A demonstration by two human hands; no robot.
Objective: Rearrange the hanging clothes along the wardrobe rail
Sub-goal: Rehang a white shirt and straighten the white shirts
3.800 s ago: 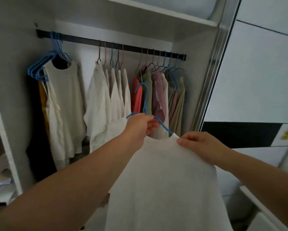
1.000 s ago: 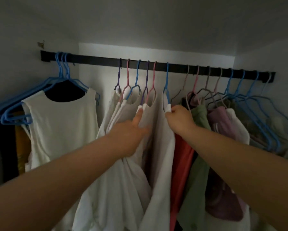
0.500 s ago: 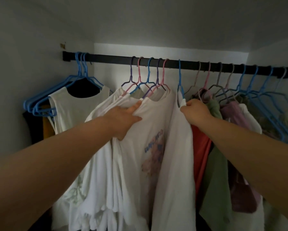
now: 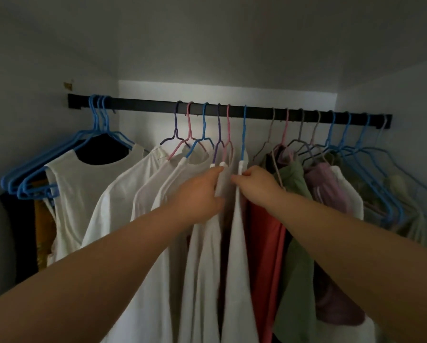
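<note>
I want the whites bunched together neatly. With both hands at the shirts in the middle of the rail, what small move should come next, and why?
Probably slide the white shirt on the blue hanger, which the right hand pinches at the shoulder, leftward along the rail. A gap separates its hook from the other white shirts, where the left hand rests.
</note>
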